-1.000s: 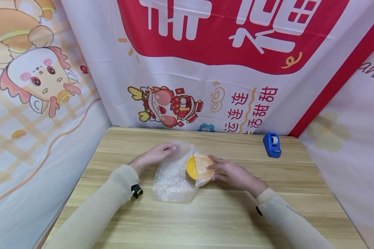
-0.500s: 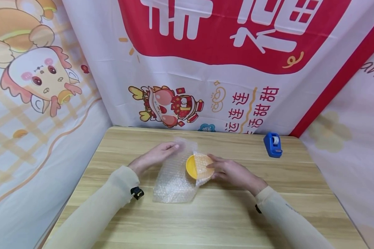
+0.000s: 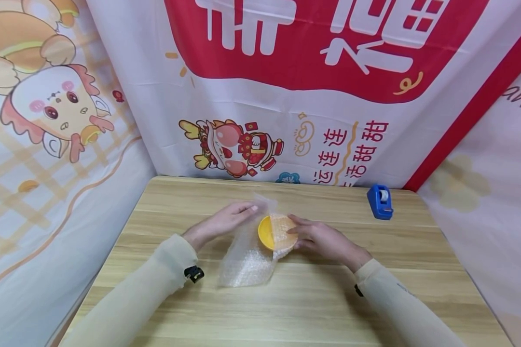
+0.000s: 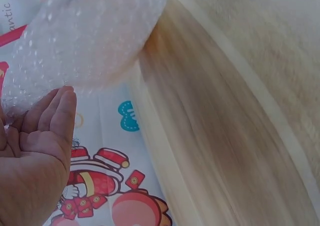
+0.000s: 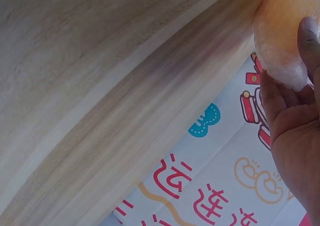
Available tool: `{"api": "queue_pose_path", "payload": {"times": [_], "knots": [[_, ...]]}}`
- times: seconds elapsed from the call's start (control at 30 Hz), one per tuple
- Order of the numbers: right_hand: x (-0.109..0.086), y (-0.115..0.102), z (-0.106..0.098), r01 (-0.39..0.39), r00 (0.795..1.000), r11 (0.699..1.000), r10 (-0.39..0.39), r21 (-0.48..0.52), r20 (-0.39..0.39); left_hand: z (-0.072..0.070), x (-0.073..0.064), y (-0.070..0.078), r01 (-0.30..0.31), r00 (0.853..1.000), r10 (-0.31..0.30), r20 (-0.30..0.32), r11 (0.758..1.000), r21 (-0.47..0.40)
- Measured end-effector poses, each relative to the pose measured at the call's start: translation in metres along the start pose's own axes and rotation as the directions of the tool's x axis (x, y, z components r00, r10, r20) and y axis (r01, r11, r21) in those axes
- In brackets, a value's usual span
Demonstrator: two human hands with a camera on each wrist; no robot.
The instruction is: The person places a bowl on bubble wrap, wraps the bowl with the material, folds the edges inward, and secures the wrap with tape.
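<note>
A yellow bowl point(image 3: 266, 233) sits on the wooden table with a flap of bubble wrap over its right half. My right hand point(image 3: 319, 239) grips the covered right side of the bowl, thumb and fingers on the wrap; in the right wrist view the wrapped bowl point(image 5: 285, 35) shows orange through the plastic. The loose sheet of bubble wrap point(image 3: 247, 265) lies left of the bowl, its left part raised and slanting up. With its fingers at the sheet's far left edge, my left hand point(image 3: 230, 219) holds up the bubble wrap point(image 4: 95, 35).
A blue tape dispenser point(image 3: 379, 202) with a roll of clear tape stands at the table's back right. Printed cloth point(image 3: 260, 106) hangs behind the table and along both sides. The wooden table point(image 3: 286, 308) reaches toward the person.
My left hand has moved slightly right, toward the bowl, and the sheet's left part has lifted and folded in that direction. My right hand and the bowl have stayed nearly still.
</note>
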State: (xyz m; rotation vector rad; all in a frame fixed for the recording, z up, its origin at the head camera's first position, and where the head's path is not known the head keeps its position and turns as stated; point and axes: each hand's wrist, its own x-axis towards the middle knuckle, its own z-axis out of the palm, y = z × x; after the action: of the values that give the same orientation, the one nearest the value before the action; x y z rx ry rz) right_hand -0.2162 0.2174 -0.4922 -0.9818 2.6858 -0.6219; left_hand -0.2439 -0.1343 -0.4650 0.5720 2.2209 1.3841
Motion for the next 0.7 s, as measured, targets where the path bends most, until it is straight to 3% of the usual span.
{"api": "queue_pose_path", "payload": {"times": [0.33,0.7], "knots": [[0.003,-0.004,0.001,0.034,0.999,0.999,-0.034,-0.041,-0.006,0.012,-0.003,0.002,0.002,0.997,-0.002,0.078,1.0,0.004],[0.004,-0.006,0.001,0.035,0.999,0.999,-0.035,-0.029,-0.006,0.03,-0.004,0.003,0.045,0.99,-0.059,0.124,0.993,0.108]]}}
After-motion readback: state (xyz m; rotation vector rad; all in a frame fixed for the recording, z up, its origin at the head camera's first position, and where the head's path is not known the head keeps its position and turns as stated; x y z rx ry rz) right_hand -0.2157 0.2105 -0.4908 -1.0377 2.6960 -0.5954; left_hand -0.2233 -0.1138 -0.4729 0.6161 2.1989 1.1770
